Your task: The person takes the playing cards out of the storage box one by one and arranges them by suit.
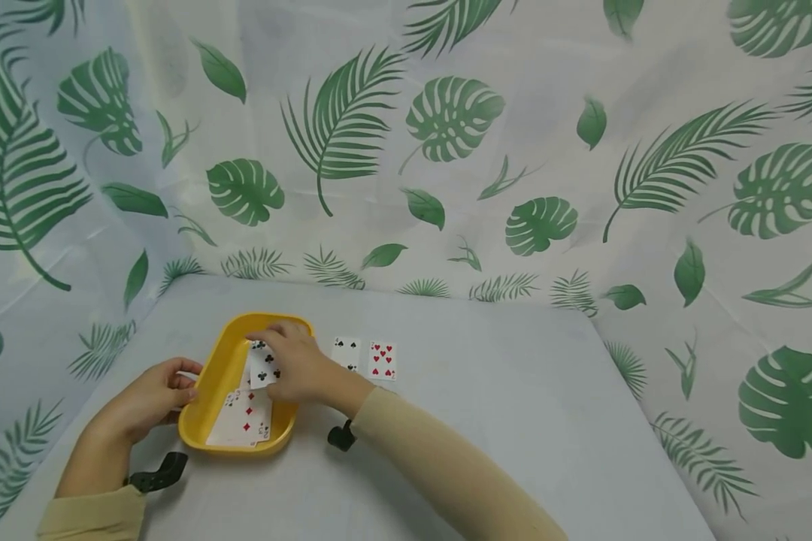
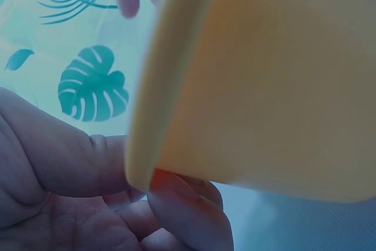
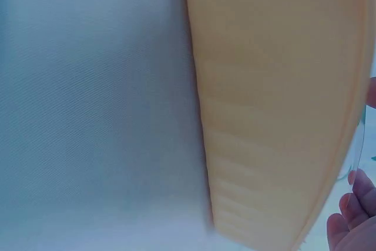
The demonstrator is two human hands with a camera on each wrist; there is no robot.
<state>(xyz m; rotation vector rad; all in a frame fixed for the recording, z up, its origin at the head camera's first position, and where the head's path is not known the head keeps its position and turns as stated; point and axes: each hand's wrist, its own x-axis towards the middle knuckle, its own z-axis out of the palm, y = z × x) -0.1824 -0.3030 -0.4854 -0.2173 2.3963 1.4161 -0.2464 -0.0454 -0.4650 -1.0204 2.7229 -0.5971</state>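
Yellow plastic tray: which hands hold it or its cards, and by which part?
The left hand grips the yellow plastic tray by its left rim; the right hand pinches a clubs playing card at its right edge.

One yellow tray (image 1: 206, 421); two cards (image 1: 364, 358) face up on the counter (image 1: 487, 421); several cards inside the tray, number unclear.

A pale grey table (image 1: 487, 421) stands before a white curtain (image 1: 446, 150) (green leaf print).

Two face-up cards, a black one (image 1: 346, 353) and a red one (image 1: 382, 360), lie side by side on the grey table (image 1: 514, 421) before a leaf-print backdrop (image 1: 446, 150).
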